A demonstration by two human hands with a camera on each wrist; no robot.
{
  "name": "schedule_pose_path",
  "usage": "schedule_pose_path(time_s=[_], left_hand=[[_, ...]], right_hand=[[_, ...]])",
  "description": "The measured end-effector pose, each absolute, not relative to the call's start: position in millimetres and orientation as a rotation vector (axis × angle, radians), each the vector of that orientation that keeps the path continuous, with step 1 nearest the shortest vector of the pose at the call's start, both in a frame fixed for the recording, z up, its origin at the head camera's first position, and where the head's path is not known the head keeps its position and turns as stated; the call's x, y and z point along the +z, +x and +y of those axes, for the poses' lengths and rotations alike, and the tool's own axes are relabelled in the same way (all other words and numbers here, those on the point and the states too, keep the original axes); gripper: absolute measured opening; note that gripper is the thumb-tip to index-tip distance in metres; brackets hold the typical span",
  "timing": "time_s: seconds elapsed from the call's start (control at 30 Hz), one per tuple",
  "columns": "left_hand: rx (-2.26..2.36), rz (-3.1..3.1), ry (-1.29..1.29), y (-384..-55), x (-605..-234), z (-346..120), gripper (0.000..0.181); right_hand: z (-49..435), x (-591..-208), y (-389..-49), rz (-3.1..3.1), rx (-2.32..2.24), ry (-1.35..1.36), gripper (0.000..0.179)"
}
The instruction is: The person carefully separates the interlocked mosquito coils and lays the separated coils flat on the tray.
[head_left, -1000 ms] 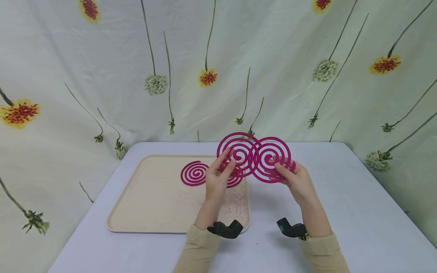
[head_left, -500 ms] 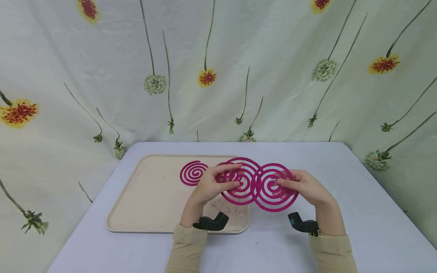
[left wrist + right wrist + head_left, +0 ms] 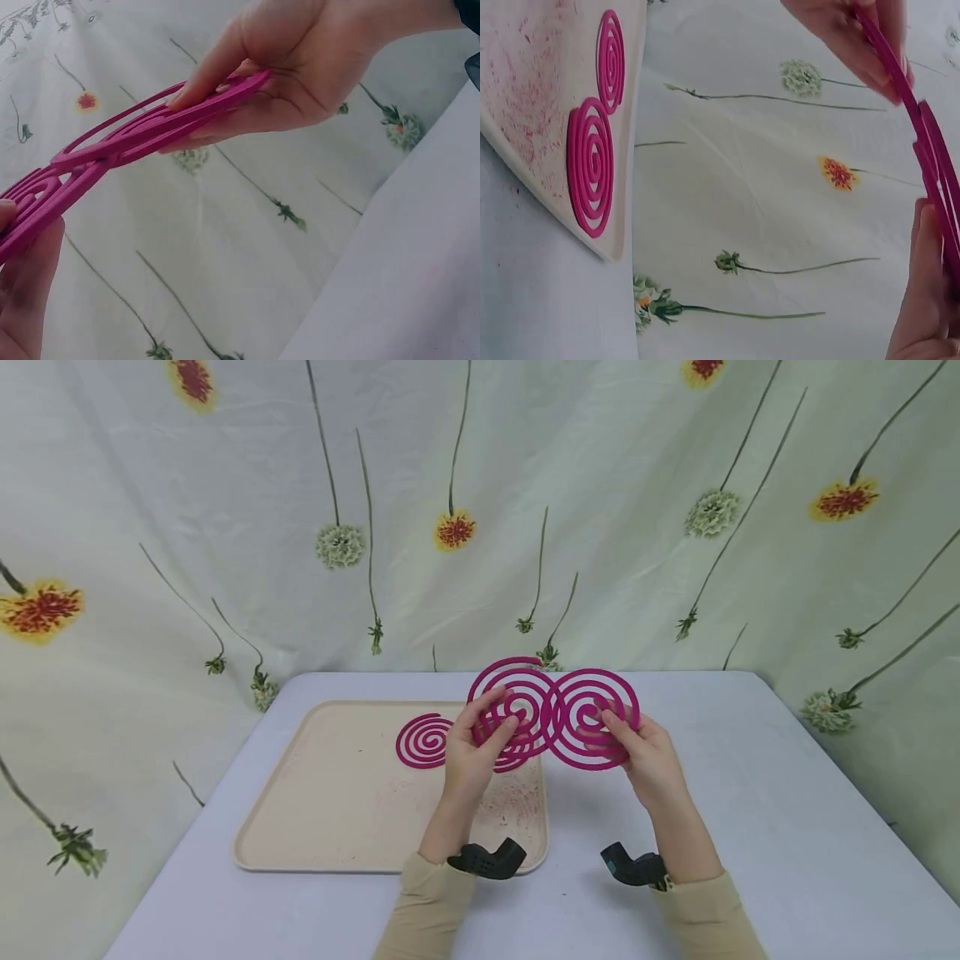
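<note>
Two magenta mosquito coils are held up in the air, their outer rings crossing in the middle. My left hand (image 3: 468,756) pinches the left mosquito coil (image 3: 517,713) near its centre between thumb and fingers. On the other side, the right hand (image 3: 656,764) grips the right mosquito coil (image 3: 588,716) the same way. Seen edge-on in the left wrist view, the crossed coils (image 3: 90,165) look interlaced where they meet. Whether they are still joined there cannot be told.
A beige tray (image 3: 322,802) lies on the white table (image 3: 750,793), with reddish crumbs at its right end. It bears one mosquito coil (image 3: 429,741) and a second coil (image 3: 592,161), partly hidden by my left hand in the head view. A flowered cloth (image 3: 615,485) hangs behind.
Half a second ago both hands were lower with the coils tilted flatter and wrists farther apart. Now they are raised again, coils more upright. Both coils stay in hand, overlapping.
</note>
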State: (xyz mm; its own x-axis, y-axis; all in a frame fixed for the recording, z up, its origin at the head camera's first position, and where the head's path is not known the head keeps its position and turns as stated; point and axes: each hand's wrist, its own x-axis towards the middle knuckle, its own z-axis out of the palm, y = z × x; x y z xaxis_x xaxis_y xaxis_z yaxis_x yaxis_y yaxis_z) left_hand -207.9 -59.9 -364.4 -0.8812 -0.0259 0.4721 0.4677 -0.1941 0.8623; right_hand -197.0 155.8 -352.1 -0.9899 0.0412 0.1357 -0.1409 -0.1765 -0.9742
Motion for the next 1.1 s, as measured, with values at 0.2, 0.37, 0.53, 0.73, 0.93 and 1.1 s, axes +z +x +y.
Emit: schedule_pose_path(time_s=[0.2,0.37,0.53,0.73,0.93,1.1], left_hand=[[-2.205,-1.741,-0.694,-207.8,-364.7,-58.8,0.051],[-2.168,-1.760,-0.770,-208.3,-362.8,-68.9,0.048],[-2.096,-1.826,-0.869,-209.8,-360.4,-82.9,0.053],[-2.020,-2.027,-1.004,-209.8,-359.2,-94.0,0.051],[-1.950,-2.100,-1.042,-208.3,-360.6,-100.5,0.037],[-1.953,-2.037,-0.864,-209.1,-364.2,-87.3,0.034]], right_hand=[[145.8,-353.6,-196.4,-1.696,2.404,-0.011,0.030],[158.8,-352.1,-196.8,-1.917,2.340,0.116,0.036],[182.1,-352.0,-196.4,-2.303,2.104,0.422,0.039],[197.5,-352.4,-194.2,-2.501,1.957,0.599,0.040],[196.9,-352.0,-195.1,-2.460,1.954,0.555,0.039],[181.8,-351.7,-196.9,-2.227,2.090,0.394,0.044]])
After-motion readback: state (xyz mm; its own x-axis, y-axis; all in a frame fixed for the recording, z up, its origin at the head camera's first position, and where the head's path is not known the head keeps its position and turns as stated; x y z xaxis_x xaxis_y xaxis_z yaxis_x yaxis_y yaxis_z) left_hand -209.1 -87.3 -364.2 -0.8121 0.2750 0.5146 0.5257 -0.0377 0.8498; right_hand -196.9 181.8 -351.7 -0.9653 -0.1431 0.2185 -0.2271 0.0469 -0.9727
